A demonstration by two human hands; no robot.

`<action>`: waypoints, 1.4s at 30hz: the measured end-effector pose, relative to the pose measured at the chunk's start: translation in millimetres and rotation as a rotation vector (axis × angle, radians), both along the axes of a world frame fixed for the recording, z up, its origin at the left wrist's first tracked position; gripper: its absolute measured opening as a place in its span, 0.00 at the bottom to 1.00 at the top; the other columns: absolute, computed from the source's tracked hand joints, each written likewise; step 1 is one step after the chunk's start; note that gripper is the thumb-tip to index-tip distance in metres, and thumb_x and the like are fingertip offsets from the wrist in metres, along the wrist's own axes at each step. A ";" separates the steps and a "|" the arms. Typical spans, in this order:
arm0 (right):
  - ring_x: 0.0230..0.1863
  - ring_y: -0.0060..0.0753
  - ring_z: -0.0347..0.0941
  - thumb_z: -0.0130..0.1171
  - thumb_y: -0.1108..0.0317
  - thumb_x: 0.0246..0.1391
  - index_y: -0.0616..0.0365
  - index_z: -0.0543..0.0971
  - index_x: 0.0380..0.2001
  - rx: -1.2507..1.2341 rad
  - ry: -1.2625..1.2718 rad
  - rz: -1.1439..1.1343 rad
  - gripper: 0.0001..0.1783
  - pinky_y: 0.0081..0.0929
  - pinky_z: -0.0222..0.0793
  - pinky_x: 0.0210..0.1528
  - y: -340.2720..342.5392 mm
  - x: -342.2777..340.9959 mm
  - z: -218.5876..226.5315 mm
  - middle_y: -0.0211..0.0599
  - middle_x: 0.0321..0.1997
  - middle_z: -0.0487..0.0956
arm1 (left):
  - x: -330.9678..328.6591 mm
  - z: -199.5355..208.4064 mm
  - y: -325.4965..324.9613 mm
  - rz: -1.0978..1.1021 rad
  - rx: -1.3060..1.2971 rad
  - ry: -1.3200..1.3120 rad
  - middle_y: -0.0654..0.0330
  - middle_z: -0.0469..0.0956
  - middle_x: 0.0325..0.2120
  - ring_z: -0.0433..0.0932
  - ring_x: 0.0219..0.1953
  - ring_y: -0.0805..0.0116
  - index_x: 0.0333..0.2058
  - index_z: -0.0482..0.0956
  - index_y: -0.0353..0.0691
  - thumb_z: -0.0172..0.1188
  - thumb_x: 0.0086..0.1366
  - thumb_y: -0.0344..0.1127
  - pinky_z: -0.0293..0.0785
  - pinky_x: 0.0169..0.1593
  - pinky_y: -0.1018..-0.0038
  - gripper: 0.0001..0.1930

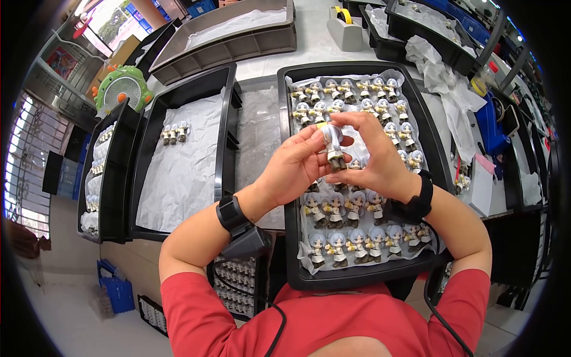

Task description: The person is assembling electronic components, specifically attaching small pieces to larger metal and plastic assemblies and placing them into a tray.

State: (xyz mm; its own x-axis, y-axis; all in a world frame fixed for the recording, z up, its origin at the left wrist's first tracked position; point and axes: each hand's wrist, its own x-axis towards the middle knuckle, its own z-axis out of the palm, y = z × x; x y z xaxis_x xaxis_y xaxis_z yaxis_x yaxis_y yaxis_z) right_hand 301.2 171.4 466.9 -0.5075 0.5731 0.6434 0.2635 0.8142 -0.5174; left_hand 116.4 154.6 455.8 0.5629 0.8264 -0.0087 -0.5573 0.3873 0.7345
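A small figurine (333,146) with pale hair, a white outfit and dark boots is held upright between my two hands. My left hand (292,157) pinches it from the side, thumb against its upper part and fingers behind. My right hand (380,156) curls around the other side, forefinger at the head and thumb near the boots. Below my hands lies a black tray (291,238) lined with white paper, carrying rows of similar figurines (355,205). My hands and the held figurine hide part of the middle rows.
To the left, a black tray (225,137) holds three figurines (175,132) on paper. Beside it stand a narrower black tray (113,178) and a green fan (122,89). A grey bin (262,41) and a tape dispenser (345,33) are farther back. Crumpled paper (455,107) hangs at right.
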 end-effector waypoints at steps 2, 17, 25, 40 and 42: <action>0.42 0.36 0.65 0.74 0.63 0.25 0.55 0.66 0.51 -0.070 0.040 0.023 0.44 0.32 0.60 0.49 0.3 1.2 -0.6 0.36 0.44 0.70 | -1.0 1.2 1.0 -0.027 0.010 -0.039 0.54 0.68 0.49 0.74 0.46 0.62 0.54 0.61 0.38 0.39 0.69 0.38 0.73 0.46 0.69 0.18; 0.38 0.30 0.67 0.75 0.64 0.26 0.54 0.64 0.54 -0.090 0.049 0.037 0.47 0.29 0.62 0.47 -1.3 0.8 2.6 0.33 0.46 0.70 | -1.4 -0.1 2.5 -0.041 0.045 -0.105 0.52 0.65 0.53 0.73 0.46 0.62 0.57 0.57 0.38 0.39 0.69 0.38 0.72 0.48 0.67 0.20; 0.44 0.36 0.67 0.74 0.66 0.27 0.53 0.67 0.40 0.002 0.095 0.050 0.34 0.31 0.62 0.49 0.4 -0.4 0.4 0.36 0.49 0.70 | -2.1 1.8 -0.1 -0.019 0.039 -0.105 0.57 0.69 0.47 0.73 0.46 0.60 0.57 0.57 0.39 0.40 0.68 0.37 0.72 0.48 0.65 0.20; 0.51 0.40 0.65 0.71 0.68 0.32 0.53 0.72 0.34 0.115 -0.038 0.061 0.22 0.33 0.62 0.52 7.0 8.8 16.3 0.33 0.49 0.72 | -5.1 2.7 0.7 0.020 0.060 -0.074 0.59 0.69 0.46 0.72 0.48 0.64 0.53 0.60 0.41 0.44 0.67 0.39 0.71 0.51 0.66 0.18; 0.50 0.40 0.66 0.69 0.68 0.35 0.54 0.74 0.35 0.127 -0.049 0.078 0.20 0.33 0.63 0.51 6.7 11.6 17.0 0.33 0.48 0.73 | -6.9 1.8 1.3 0.037 0.055 -0.068 0.59 0.69 0.46 0.72 0.48 0.66 0.51 0.62 0.42 0.46 0.67 0.39 0.70 0.52 0.67 0.16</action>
